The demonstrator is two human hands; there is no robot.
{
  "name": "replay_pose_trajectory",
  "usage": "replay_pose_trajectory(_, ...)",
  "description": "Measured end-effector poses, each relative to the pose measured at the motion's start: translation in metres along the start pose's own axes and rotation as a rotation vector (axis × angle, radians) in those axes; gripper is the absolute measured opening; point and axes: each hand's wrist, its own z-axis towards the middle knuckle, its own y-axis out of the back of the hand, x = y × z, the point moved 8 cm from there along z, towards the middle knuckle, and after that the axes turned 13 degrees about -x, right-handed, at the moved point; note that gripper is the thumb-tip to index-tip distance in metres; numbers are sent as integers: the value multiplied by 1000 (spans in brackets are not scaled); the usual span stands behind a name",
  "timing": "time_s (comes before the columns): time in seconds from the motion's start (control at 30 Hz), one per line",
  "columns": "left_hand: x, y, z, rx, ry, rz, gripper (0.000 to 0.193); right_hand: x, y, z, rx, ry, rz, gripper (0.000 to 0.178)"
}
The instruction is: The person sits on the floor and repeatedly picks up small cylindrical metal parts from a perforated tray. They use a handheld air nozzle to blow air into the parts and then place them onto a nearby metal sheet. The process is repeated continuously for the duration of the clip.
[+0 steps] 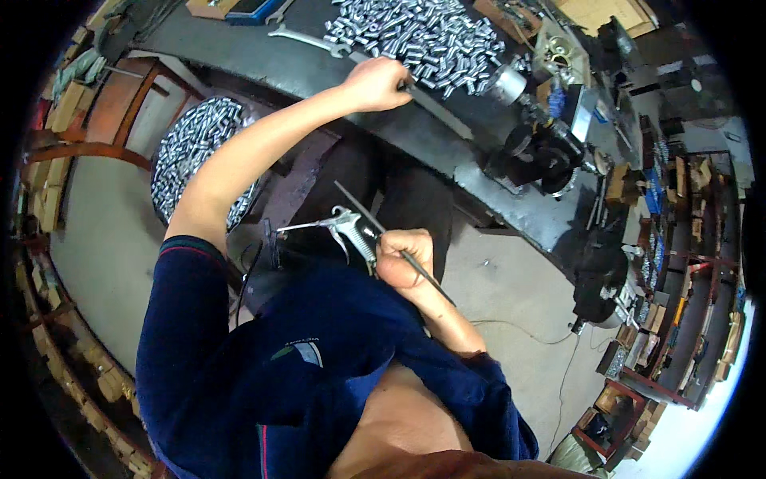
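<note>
My left hand (379, 84) is closed at the bench's near edge, over a long flat grey metal bar (440, 113) that sticks out on its right. Whether the bar is a file or a ruler I cannot tell. Lower down, in front of my body, my right hand (407, 259) is wrapped round a thin dark rod (359, 203), which slants from upper left to lower right. Against its fingers lies the grip of a silver air blow gun (351, 230), nozzle pointing left; whether the hand grips this too is hidden.
Short shiny metal tubes (423, 40) lie heaped on the bench (271, 62), beside an open-end wrench (307, 40). More fill a round container (195, 148) at left, near a wooden chair (120, 104). A dark machine (542, 156) stands at right; shelves (686, 319) line that side.
</note>
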Motion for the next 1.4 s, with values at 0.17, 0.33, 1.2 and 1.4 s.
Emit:
replay_pose_trajectory(0.17,-3,-28,86,-50,232,-654,37,11,14,0,-63,7,-80,28)
replay_pose_trajectory(0.33,9,17,65,-195,288,-753,29,-2,19,-3,-91,-58,-78,29)
replay_pose_trajectory(1.2,220,12,-319,454,518,420,18,-4,-5,3,-84,-2,-179,22)
replay_pose_trajectory(1.4,202,22,-313,458,454,343,26,-20,-2,0,-70,-73,-85,34)
